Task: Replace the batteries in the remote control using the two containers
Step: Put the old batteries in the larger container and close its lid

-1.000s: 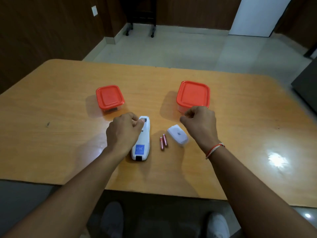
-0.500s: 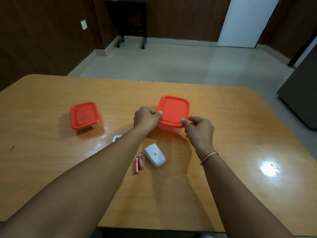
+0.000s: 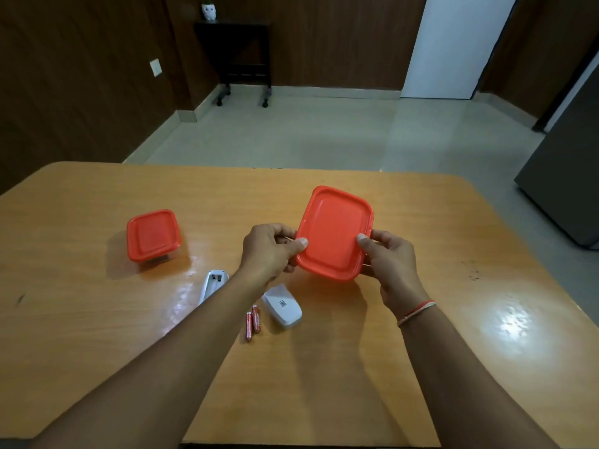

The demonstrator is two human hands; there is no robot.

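Both hands hold the larger red-lidded container (image 3: pixel 334 233) above the table, tilted toward me, lid on. My left hand (image 3: pixel 270 251) grips its left edge with the thumb on the lid; my right hand (image 3: pixel 389 257) grips its right edge the same way. The smaller red-lidded container (image 3: pixel 153 234) stands closed at the left. The white remote (image 3: pixel 214 281) lies with its battery bay open, partly hidden by my left forearm. Its white battery cover (image 3: pixel 282 306) lies beside two red batteries (image 3: pixel 252 322).
The wooden table (image 3: pixel 453 286) ends near my body at the bottom of the view. A dark cabinet (image 3: pixel 567 189) stands off the table's right side. A black stand (image 3: pixel 241 56) is against the far wall.
My left hand left the remote and both hands took the larger container, lifting it off the table and tilting it toward me. The head camera tilted up.
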